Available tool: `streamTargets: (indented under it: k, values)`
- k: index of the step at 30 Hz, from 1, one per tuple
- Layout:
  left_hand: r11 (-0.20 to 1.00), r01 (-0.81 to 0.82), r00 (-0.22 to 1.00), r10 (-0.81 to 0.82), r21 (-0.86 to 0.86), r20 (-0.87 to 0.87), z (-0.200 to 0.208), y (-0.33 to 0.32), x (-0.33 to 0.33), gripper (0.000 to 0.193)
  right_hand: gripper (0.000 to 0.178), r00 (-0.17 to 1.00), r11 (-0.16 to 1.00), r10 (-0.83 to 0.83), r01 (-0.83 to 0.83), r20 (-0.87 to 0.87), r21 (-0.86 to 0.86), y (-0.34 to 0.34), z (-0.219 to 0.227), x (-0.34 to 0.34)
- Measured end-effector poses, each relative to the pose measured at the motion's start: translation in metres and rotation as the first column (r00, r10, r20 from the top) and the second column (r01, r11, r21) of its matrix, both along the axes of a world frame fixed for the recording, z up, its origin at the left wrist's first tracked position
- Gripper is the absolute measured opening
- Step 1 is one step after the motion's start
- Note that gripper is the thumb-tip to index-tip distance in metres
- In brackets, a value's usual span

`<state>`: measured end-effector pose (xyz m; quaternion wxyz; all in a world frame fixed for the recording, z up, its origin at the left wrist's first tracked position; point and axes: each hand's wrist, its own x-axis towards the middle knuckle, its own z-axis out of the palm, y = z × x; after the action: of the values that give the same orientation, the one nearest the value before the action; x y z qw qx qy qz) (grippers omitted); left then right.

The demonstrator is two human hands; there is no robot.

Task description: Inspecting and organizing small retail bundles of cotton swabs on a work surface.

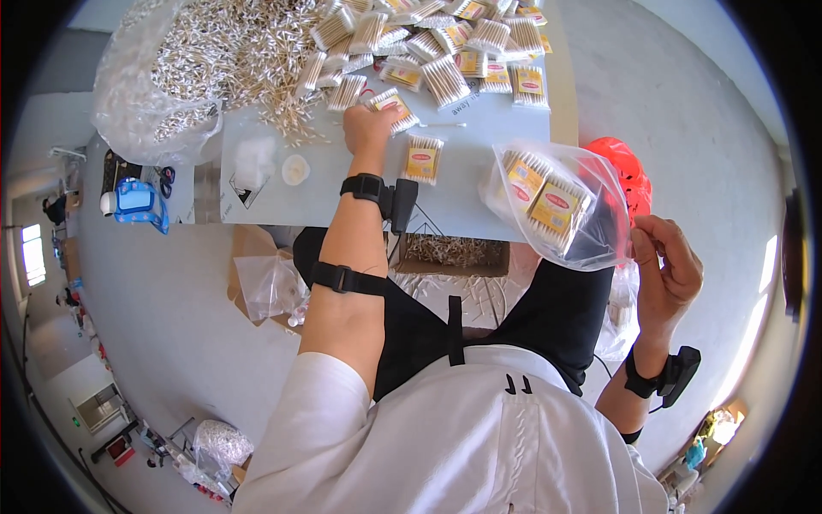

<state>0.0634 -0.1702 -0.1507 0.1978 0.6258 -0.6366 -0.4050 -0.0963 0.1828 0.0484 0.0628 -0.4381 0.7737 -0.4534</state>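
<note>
My left hand (pixel 368 130) reaches over the table with its fingers closed on the edge of a small pack of cotton swabs (pixel 396 111). Nearer to me a single pack with a yellow label (pixel 421 161) lies flat on the table. At the table's right front corner a clear plastic bag (pixel 610 248) lies with its mouth toward me, and several packs (pixel 556 212) are inside it. My right hand (pixel 672 270) pinches the rim of that bag between thumb and fingers, just past the table edge.
Loose cotton swabs (pixel 248 60) are heaped at the far left beside a big clear bag (pixel 124 94). More packs (pixel 445 81) pile up at the back. A red bag (pixel 621 167) hangs at the right edge. Below the table front stands a box of swabs (pixel 454 254).
</note>
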Motion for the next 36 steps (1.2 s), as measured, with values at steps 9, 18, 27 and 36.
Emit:
streamTargets:
  k: [9,18,27,36]
  values:
    - [0.967,0.009,0.934,0.083,0.255,-0.348,0.038,0.007,0.041,0.019,0.007,0.998,0.998,-0.056,0.057,0.037,-0.008,0.005,-0.002,-0.002]
    - [0.920,0.207,0.872,-0.019,0.333,-0.489,0.028,0.029,0.065,0.016,0.007,0.999,1.000,-0.017,0.017,0.050,-0.016,0.004,-0.001,0.002]
    - [0.960,0.153,0.957,-0.086,0.234,-0.276,0.023,0.066,0.028,0.018,0.006,0.990,0.993,-0.109,0.113,0.092,-0.035,0.005,0.004,0.004]
    - [0.921,0.251,0.966,-0.256,-0.298,0.022,0.018,0.090,0.011,0.037,0.019,0.977,0.982,-0.190,0.191,0.096,0.005,-0.006,0.012,0.005]
